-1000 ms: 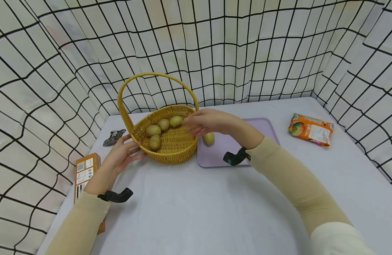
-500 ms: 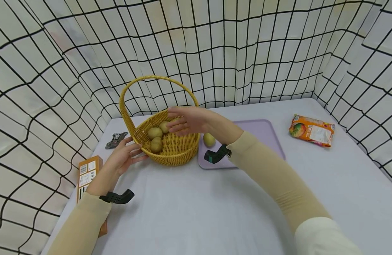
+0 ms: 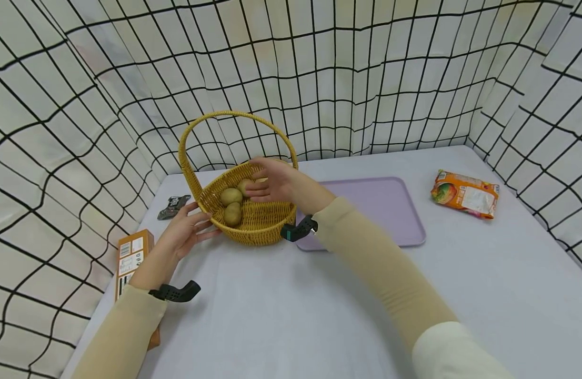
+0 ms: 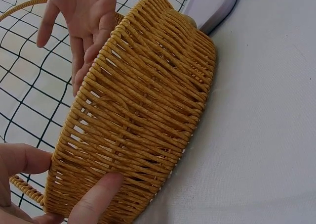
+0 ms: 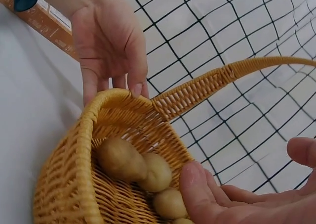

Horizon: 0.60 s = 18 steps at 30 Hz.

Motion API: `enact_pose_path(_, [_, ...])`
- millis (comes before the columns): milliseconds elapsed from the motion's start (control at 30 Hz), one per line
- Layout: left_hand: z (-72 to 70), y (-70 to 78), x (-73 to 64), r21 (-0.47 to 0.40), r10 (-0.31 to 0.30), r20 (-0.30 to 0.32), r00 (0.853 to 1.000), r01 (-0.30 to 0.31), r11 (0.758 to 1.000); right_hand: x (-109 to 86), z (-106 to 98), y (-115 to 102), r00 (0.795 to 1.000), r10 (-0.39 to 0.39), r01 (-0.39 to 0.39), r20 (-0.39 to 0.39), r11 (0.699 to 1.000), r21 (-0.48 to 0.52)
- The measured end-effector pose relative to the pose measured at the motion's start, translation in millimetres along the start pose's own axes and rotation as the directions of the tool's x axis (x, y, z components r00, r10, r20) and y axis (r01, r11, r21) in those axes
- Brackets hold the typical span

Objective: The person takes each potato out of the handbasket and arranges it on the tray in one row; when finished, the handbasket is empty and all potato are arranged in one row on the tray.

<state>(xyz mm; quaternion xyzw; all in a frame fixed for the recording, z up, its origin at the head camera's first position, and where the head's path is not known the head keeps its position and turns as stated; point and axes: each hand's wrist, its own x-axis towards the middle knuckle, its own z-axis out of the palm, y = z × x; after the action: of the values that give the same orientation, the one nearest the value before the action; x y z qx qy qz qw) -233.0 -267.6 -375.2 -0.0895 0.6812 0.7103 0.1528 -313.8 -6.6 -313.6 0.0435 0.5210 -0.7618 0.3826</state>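
Note:
My left hand (image 3: 182,231) grips the left side of a yellow wicker basket (image 3: 258,237), its thumb on the rim (image 5: 136,98) and fingers outside. Inside the basket lie several potatoes (image 3: 231,196), clustered at the left and back, some partly covered by my other hand. My right hand (image 3: 277,181) hovers over the basket's right part, palm turned inward, fingers extended and holding nothing. In the right wrist view its fingers (image 5: 197,194) appear close to the potatoes (image 5: 121,159); whether they touch cannot be told.
A lilac tray (image 3: 371,205) lies right of the basket, partly behind my right wrist. An orange packet (image 3: 465,193) rests farther right. Left of the basket are a small black packet (image 3: 173,207) and an orange-brown box (image 3: 132,255). Black-gridded white cloth (image 3: 348,79) surrounds the table.
My right hand has moved left from the basket's right rim to over its inside. The potato seen earlier on the tray is now hidden behind my right arm. My left hand stays put.

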Motion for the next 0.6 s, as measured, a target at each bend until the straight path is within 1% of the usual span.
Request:
enact_pose_path(233, [-1.0, -0.5, 1.8, 0.0, 0.003, 0.003, 1.0, -0.003, 1.0, 21.2, 0, 11, 0.997, 0.068, -0.064, -0.024, 0.99, 0.126])
enact_pose_path(433, [-1.2, -1.2, 1.0, 0.002, 0.008, -0.001, 1.0, -0.008, 1.0, 38.6, -2, 20, 0.986, 0.161, -0.145, -0.041, 0.955, 0.258])
enact_pose_path(600, [-2.0, -0.8, 0.4, -0.001, 0.009, -0.003, 1.0, -0.009, 1.0, 51.6, -1, 29, 0.977, 0.212, -0.193, -0.036, 0.936, 0.293])
